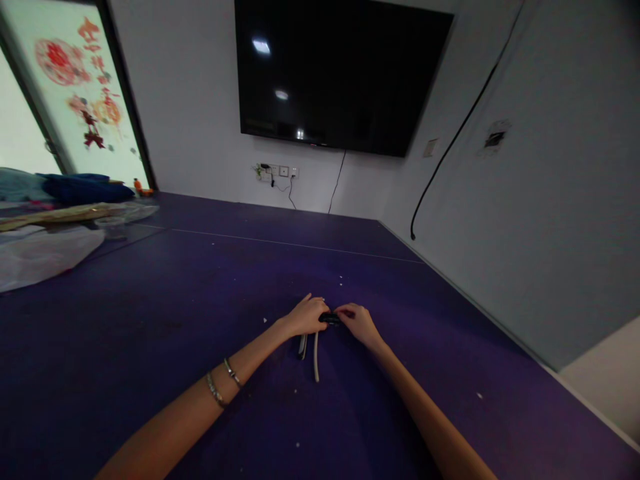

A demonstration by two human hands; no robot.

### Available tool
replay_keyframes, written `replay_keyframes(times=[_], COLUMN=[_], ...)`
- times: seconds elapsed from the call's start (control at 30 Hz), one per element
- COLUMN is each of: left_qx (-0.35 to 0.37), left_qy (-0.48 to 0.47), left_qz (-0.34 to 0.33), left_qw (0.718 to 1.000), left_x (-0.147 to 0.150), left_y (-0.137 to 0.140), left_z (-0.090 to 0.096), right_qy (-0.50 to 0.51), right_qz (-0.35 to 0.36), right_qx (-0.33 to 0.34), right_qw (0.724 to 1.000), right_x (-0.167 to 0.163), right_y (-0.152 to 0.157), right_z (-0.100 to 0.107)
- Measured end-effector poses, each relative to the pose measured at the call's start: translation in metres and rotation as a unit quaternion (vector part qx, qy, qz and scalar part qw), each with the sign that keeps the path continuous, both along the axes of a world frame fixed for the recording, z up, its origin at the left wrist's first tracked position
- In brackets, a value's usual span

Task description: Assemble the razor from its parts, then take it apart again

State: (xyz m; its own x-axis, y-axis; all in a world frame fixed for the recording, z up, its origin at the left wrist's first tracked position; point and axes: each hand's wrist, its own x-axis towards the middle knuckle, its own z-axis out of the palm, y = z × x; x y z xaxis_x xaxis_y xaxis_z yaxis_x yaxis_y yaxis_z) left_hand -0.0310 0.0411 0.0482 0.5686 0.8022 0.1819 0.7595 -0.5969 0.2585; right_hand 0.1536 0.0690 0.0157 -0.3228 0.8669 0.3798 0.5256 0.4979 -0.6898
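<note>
A small dark object (pixel 330 319) lies between my hands low over the purple surface; its kind is too small to make out. My left hand (pixel 307 315) grips its left end, fingers curled round it. From the right, my right hand (pixel 357 320) pinches at its other end with thumb and fingertips. Below my left hand, a pale thin strip like a cable (pixel 316 359) points toward me. Beside it is a shorter light-and-dark piece (pixel 303 347), partly hidden by my left hand.
The purple surface (pixel 240 280) carries small white scraps. At the left lie a white plastic bag (pixel 45 257) and dark blue cloth (pixel 90 189). A black cable (pixel 450 143) hangs down the right wall. A television (pixel 340 73) is mounted above wall sockets (pixel 283 171).
</note>
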Motion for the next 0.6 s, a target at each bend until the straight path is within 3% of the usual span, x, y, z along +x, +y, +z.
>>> replay_keyframes(times=[0.2, 0.6], left_qx=[0.019, 0.03], left_qy=[0.003, 0.01], left_qz=[-0.004, -0.002], left_qw=[1.0, 0.999], left_x=[-0.0009, 0.0015], left_y=[0.0004, -0.0018], left_z=[-0.0032, -0.0021], right_qy=[0.05, 0.068], right_qz=[-0.011, -0.011], right_qx=[-0.033, -0.033], right_qw=[0.998, 0.997], right_x=[0.0025, 0.0042], right_y=[0.0047, 0.0072], right_z=[-0.0048, -0.0103])
